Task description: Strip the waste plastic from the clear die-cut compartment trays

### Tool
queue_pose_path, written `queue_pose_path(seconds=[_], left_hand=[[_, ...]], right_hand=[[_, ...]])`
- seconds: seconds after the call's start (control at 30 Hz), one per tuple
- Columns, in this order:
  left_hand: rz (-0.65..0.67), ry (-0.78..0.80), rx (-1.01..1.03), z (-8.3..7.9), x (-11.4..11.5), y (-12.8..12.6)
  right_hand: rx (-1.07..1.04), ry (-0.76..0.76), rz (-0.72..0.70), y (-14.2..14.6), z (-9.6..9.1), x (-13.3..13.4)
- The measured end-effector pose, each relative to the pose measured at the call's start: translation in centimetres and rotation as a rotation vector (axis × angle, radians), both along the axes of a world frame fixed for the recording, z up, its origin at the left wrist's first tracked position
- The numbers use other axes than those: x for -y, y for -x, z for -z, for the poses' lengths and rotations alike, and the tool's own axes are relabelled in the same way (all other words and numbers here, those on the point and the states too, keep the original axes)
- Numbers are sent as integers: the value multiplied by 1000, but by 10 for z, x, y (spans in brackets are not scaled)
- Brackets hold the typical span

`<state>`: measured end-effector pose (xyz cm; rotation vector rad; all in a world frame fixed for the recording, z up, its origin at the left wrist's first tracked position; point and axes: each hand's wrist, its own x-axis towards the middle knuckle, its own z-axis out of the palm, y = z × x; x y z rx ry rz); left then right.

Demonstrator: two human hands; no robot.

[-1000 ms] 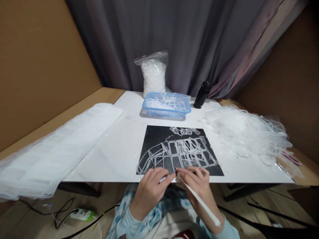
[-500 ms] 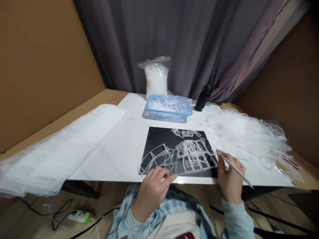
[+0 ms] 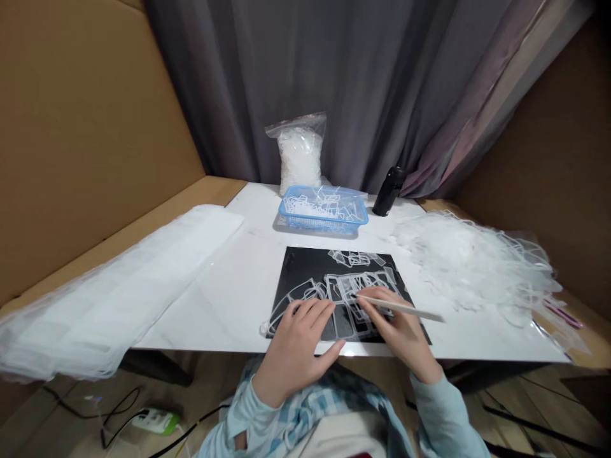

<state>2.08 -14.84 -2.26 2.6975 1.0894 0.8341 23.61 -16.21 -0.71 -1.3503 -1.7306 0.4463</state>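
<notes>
My right hand (image 3: 398, 327) pinches a slim whitish pen-like tool (image 3: 420, 311), whose tip points down to the left among thin clear plastic frames. Whether it is a knife or tweezers I cannot tell. My left hand (image 3: 300, 340) lies with fingers stretched out on the near side of the black mat (image 3: 298, 264), holding the clear frame sheet (image 3: 344, 318) against it. More translucent outline strips (image 3: 298, 292) lie tangled at the mat's left. A small heap of frame pieces (image 3: 356, 258) rests along the mat's far edge.
Beyond the mat stands a blue basket (image 3: 324, 222) of white frame pieces, with a filled zip bag (image 3: 300, 156) behind. A black bottle (image 3: 389, 191) stands to its right. Stacked translucent sheets (image 3: 143, 280) cover the left; a loose plastic heap (image 3: 472, 261) covers the right.
My right hand has moved left with the tool, from the mat's right edge to over the frames. My left hand has shifted slightly and its fingers have straightened out flat on the sheet.
</notes>
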Motion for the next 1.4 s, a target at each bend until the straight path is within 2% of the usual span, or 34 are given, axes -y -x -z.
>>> queue_pose_path(seconds=[0.1, 0.23, 0.57, 0.67, 0.87, 0.93, 1.07, 1.2, 1.4], left_hand=[[2, 10, -17, 4, -5, -2], [0, 12, -7, 7, -4, -2], [0, -4, 20, 6, -4, -3], [-2, 3, 18, 7, -3, -3], [-8, 38, 24, 8, -3, -4], [-16, 29, 25, 8, -3, -5], [-27, 28, 34, 6, -2, -5], [-34, 36, 67, 7, -2, -5], [-52, 19, 53, 8, -1, -4]], right_hand=[[-20, 5, -108, 11, 8, -10], [-47, -4, -131, 15, 17, -15], [42, 17, -147, 18, 14, -12], [131, 0, -146, 21, 14, -11], [572, -101, -104, 32, 15, -8], [626, -111, -83, 34, 15, -8], [601, -114, -73, 32, 15, -10], [586, -136, 63, 13, 14, -16], [467, -273, 440, -36, 5, -20]])
